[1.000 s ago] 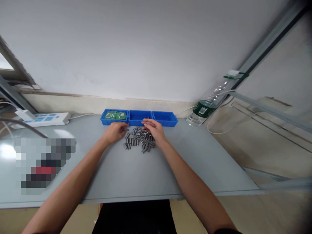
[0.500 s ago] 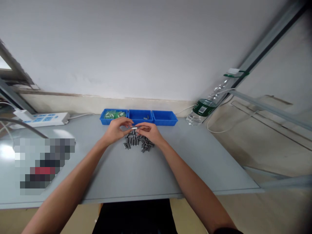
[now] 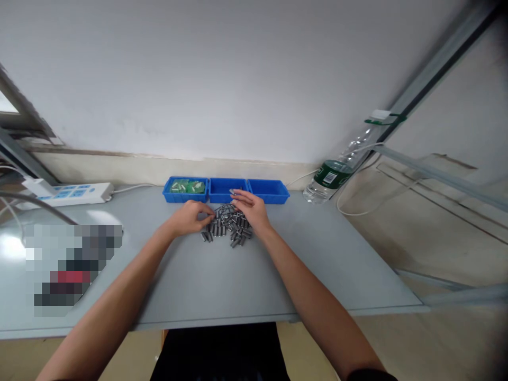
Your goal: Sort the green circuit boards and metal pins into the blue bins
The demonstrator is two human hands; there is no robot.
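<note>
Small grey metal cylinders [image 3: 219, 229] lie in a loose pile on the table, between my two hands. At the pile's left edge, my left hand [image 3: 190, 218] is closed, thumb and fingertips pinched together; what they hold, if anything, is too small to make out. My right hand [image 3: 253, 212] is over the pile's right side, its fingertips reaching the front wall of the middle blue bin [image 3: 219, 198]. A shiny metal cylinder [image 3: 232, 191] shows at those fingertips. My fingers partly cover that bin's inside.
The left blue bin [image 3: 173, 198] holds green-and-silver pieces; the right blue bin [image 3: 273, 199] adjoins the middle one. A water bottle [image 3: 327, 177] leans at the back right. A white power strip [image 3: 81, 194] lies back left, with a blurred-out object [image 3: 75, 270] in front.
My hands were together above the pile around a bright metal cylinder. They have parted: the left has dropped to the pile's left edge, while the right has shifted right toward the middle bin.
</note>
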